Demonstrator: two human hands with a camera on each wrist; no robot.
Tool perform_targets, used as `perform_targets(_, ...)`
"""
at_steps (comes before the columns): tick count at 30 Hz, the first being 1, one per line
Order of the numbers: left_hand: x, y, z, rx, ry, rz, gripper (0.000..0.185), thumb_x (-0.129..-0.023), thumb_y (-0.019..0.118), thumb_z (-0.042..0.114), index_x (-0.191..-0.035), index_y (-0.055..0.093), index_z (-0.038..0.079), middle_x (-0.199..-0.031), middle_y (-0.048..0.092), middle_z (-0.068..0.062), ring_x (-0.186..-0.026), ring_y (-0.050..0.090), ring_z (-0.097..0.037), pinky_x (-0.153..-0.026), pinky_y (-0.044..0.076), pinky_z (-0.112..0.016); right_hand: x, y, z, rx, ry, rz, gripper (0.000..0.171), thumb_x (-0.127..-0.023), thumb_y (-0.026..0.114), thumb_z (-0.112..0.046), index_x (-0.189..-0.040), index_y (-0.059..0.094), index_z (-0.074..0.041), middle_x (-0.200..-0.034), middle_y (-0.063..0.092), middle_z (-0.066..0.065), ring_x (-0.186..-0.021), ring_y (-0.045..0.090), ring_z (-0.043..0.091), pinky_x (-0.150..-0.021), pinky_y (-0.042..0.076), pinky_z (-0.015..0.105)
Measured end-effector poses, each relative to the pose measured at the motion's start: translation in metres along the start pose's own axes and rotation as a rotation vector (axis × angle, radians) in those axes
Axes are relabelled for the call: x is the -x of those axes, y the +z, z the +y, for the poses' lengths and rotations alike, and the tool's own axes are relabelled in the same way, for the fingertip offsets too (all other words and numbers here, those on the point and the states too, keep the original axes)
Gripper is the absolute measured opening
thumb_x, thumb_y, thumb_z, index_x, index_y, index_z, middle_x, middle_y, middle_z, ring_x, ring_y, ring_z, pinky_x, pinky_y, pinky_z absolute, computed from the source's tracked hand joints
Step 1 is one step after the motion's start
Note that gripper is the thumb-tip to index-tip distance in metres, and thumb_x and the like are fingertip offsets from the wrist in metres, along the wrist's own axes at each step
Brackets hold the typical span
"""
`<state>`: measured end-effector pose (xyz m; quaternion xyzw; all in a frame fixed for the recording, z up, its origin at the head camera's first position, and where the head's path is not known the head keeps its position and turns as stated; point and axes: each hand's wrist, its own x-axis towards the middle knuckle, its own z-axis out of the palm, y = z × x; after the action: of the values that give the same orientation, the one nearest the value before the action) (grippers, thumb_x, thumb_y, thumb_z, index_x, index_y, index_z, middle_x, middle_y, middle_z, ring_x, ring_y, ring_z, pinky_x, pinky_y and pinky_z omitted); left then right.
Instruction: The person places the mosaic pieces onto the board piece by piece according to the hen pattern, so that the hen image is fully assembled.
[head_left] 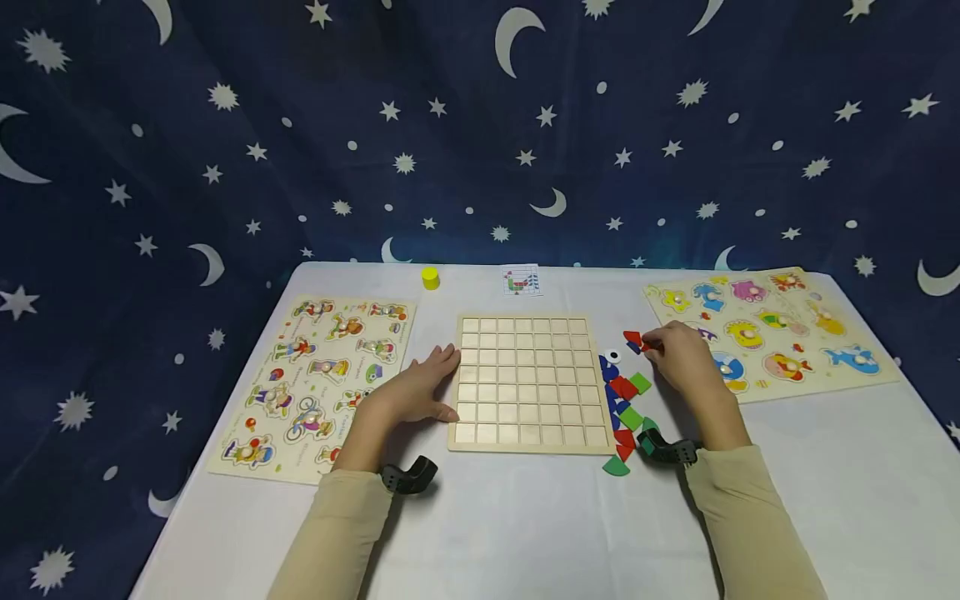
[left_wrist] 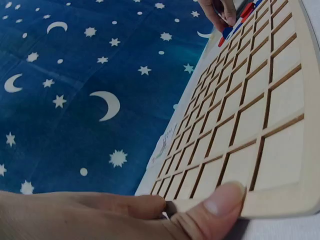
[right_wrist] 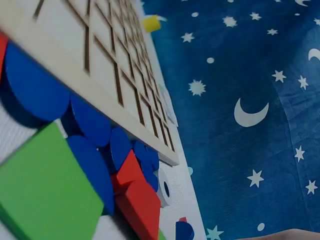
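Observation:
A pale wooden grid board [head_left: 531,451] lies flat in the middle of the table, its square compartments bare. My left hand [head_left: 417,385] rests along its left edge. In the left wrist view the left thumb [left_wrist: 222,202] lies over the rim. To the board's right, my right hand [head_left: 678,354] reaches down with bent fingers, fingertips right at a small cluster with a red piece [head_left: 632,337] and a blue piece [head_left: 633,347]. Whether the fingers pinch one, I cannot tell. The right wrist view shows a blue piece [right_wrist: 184,230] beside the board's far corner; the fingertips are out of that view.
Several loose blue, red and green shapes crowd the board's right edge, including a green square [right_wrist: 50,187] and a white ring [head_left: 612,356]. Picture puzzle boards lie left [head_left: 300,472] and right [head_left: 825,385]. Behind stand a yellow cylinder [head_left: 431,278] and a pattern card [head_left: 521,280].

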<state>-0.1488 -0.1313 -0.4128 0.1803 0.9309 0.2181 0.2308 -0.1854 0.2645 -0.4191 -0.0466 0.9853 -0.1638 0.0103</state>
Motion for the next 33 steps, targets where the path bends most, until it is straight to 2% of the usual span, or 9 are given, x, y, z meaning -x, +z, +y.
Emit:
perform_targets(6,-0.008,-0.006,0.013,-0.062,-0.01,-0.051,0.103,-0.074,0.076,0.036,-0.153,0.015,0.011,-0.16,0.006,-0.007,-0.148,0.006,-0.026,-0.119,0.015,-0.046,0.001,-0.007,0.008,-0.016,0.029,-0.015,0.031,-0.086,0.066,-0.002,-0.115,0.063,0.009,-0.106,0.061,0.029,-0.099,0.054,0.042,-0.095,0.043,0.057)
perform_targets(11,-0.01,-0.014,0.014,-0.092,-0.016,-0.079,0.101,-0.076,0.076,0.035,-0.153,0.015,0.01,-0.161,0.005,-0.006,-0.148,0.006,-0.025,-0.119,0.018,-0.041,-0.003,-0.007,0.006,-0.038,0.064,-0.013,0.03,-0.087,0.066,-0.003,-0.115,0.063,0.007,-0.108,0.062,0.028,-0.099,0.053,0.042,-0.097,0.042,0.057)
perform_targets(19,-0.004,-0.012,0.012,-0.089,-0.047,-0.079,0.101,-0.076,0.076,0.034,-0.153,0.016,0.01,-0.161,0.006,-0.005,-0.148,0.006,-0.026,-0.118,0.019,-0.042,-0.006,0.0,0.002,-0.069,0.093,-0.003,0.027,-0.086,0.067,-0.003,-0.11,0.06,0.005,-0.098,0.063,0.024,-0.087,0.051,0.034,-0.091,0.047,0.052)
perform_targets(28,-0.002,-0.012,0.012,-0.115,-0.047,-0.055,0.101,-0.073,0.077,0.034,-0.152,0.019,0.009,-0.161,0.009,-0.007,-0.148,0.009,-0.028,-0.118,0.019,-0.043,-0.006,0.001,0.0,-0.078,0.115,-0.002,0.027,-0.086,0.068,-0.006,-0.11,0.06,0.004,-0.094,0.061,0.022,-0.087,0.05,0.034,-0.09,0.047,0.051)
perform_targets(33,-0.005,-0.01,0.012,-0.137,-0.037,-0.036,0.1,-0.073,0.076,0.034,-0.152,0.02,0.008,-0.16,0.011,-0.008,-0.148,0.011,-0.027,-0.118,0.02,-0.042,-0.005,0.001,-0.001,-0.057,0.116,-0.016,0.028,-0.086,0.067,-0.006,-0.112,0.06,0.005,-0.098,0.062,0.024,-0.088,0.051,0.035,-0.092,0.047,0.052)
